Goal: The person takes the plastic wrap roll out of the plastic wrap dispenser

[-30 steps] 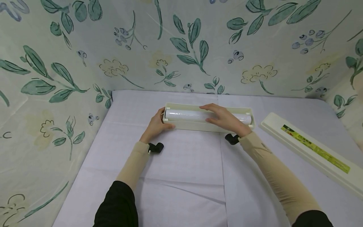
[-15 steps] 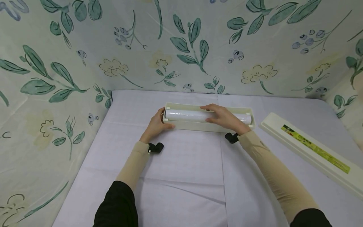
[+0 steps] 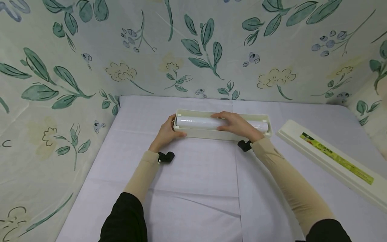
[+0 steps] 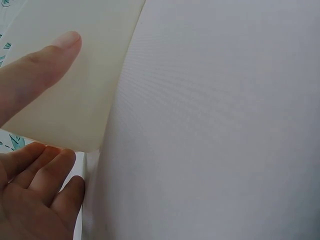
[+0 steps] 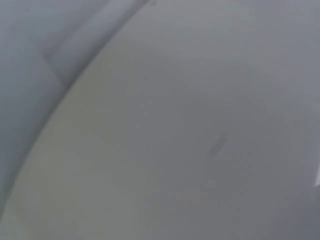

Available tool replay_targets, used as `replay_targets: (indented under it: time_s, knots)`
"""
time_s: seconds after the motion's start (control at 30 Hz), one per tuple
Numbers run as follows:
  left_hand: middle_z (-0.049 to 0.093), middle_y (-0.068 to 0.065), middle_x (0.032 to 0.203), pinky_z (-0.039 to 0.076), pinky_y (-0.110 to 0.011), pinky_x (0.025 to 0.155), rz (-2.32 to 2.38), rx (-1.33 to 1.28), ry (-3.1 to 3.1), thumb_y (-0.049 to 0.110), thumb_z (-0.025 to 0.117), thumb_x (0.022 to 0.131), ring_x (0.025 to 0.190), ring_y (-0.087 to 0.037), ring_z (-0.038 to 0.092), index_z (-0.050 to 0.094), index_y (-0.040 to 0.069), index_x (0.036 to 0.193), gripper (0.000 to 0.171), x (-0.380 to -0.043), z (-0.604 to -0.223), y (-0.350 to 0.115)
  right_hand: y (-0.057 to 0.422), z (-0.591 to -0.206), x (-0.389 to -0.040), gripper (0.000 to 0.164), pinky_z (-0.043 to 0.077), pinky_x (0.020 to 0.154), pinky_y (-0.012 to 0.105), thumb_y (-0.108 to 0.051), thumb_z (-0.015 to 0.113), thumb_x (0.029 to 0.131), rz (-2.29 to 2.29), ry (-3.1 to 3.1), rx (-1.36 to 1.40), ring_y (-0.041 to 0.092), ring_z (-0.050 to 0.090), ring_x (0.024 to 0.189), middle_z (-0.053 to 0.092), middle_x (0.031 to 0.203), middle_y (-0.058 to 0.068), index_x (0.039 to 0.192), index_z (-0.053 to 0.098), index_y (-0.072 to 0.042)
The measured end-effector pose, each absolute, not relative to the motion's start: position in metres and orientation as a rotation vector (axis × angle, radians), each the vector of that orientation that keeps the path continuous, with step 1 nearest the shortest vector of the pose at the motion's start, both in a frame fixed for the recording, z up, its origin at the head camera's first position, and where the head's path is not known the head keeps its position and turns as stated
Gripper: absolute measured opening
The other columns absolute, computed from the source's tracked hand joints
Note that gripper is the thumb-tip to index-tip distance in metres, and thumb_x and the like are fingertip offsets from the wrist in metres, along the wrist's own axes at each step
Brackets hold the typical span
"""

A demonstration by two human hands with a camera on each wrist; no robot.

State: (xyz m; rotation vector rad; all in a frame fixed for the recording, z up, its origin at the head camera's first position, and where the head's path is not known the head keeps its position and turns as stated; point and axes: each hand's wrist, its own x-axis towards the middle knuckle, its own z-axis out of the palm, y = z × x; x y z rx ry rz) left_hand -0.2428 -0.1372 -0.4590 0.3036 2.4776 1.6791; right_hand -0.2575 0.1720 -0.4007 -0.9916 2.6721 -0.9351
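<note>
A cream-coloured long box [image 3: 208, 134] lies on the white-covered table in the head view, its top uncovered. Inside it is a white, shiny roll of cling film [image 3: 196, 122]. My left hand [image 3: 166, 133] grips the box's left end; the left wrist view has the thumb [image 4: 55, 57] flat on the front wall and the fingers curled by the end. My right hand [image 3: 237, 125] reaches over the roll, fingers on its far side and thumb on its near side. The right wrist view is filled by the blurred pale box wall [image 5: 150, 125]; no fingers show there.
A long cream lid [image 3: 320, 151] with a green-yellow label [image 3: 337, 158] lies slanted on the table at the right. Cloth with leaf and flower prints [image 3: 193, 50] hangs behind the table and on its left. The white tablecloth [image 3: 193, 188] has creases in front of the box.
My right hand and forearm have shifted slightly left along the roll. My left hand, the box and the lid stay where they were.
</note>
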Motion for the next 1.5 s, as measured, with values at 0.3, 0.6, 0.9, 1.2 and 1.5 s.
replay_targets:
  time_s: [0.3, 0.6, 0.9, 1.2, 1.5]
  knots:
    - [0.036, -0.014, 0.147, 0.037, -0.038, 0.103, 1.692, 0.315, 2.469, 0.012, 0.086, 0.072, 0.129, -0.028, 0.043, 0.024, 0.004, 0.149, 0.099, -0.2426, -0.4585, -0.1377, 0.1717, -0.4018, -0.2613, 0.053, 0.031, 0.107, 0.043, -0.02, 0.072, 0.087, -0.837, 2.689, -0.997, 0.028, 0.042, 0.131, 0.051, 0.139, 0.007, 0.136, 0.054, -0.011]
    - [0.037, -0.016, 0.146, 0.038, -0.039, 0.102, 1.681, 0.334, 2.473, 0.011, 0.085, 0.073, 0.128, -0.03, 0.044, 0.024, 0.003, 0.148, 0.097, -0.2431, -0.4599, -0.1367, 0.1754, -0.4044, -0.2613, 0.052, 0.03, 0.107, 0.044, -0.023, 0.072, 0.088, -0.887, 2.677, -0.942, 0.029, 0.04, 0.132, 0.051, 0.139, 0.008, 0.136, 0.055, -0.011]
    - [0.036, -0.016, 0.147, 0.037, -0.038, 0.103, 1.667, 0.323, 2.491, 0.011, 0.085, 0.073, 0.129, -0.03, 0.043, 0.024, 0.003, 0.148, 0.098, -0.2421, -0.4599, -0.1366, 0.1746, -0.4035, -0.2609, 0.053, 0.031, 0.107, 0.044, -0.024, 0.072, 0.087, -0.846, 2.691, -0.943, 0.028, 0.041, 0.131, 0.051, 0.14, 0.008, 0.136, 0.055, -0.013]
    - [0.037, -0.014, 0.147, 0.037, -0.038, 0.103, 1.68, 0.289, 2.458, 0.012, 0.085, 0.073, 0.128, -0.028, 0.044, 0.023, 0.006, 0.149, 0.098, -0.2417, -0.4595, -0.1367, 0.1746, -0.4032, -0.2592, 0.052, 0.031, 0.106, 0.047, -0.027, 0.071, 0.088, -0.84, 2.698, -0.933, 0.028, 0.04, 0.132, 0.05, 0.14, 0.007, 0.136, 0.055, -0.016]
    - [0.037, -0.014, 0.147, 0.038, -0.039, 0.102, 1.664, 0.28, 2.461, 0.013, 0.084, 0.074, 0.127, -0.027, 0.045, 0.022, 0.006, 0.15, 0.098, -0.2404, -0.457, -0.139, 0.1778, -0.4006, -0.2569, 0.051, 0.031, 0.105, 0.048, -0.027, 0.073, 0.086, -0.999, 2.726, -0.874, 0.028, 0.042, 0.13, 0.052, 0.138, 0.005, 0.134, 0.057, -0.021]
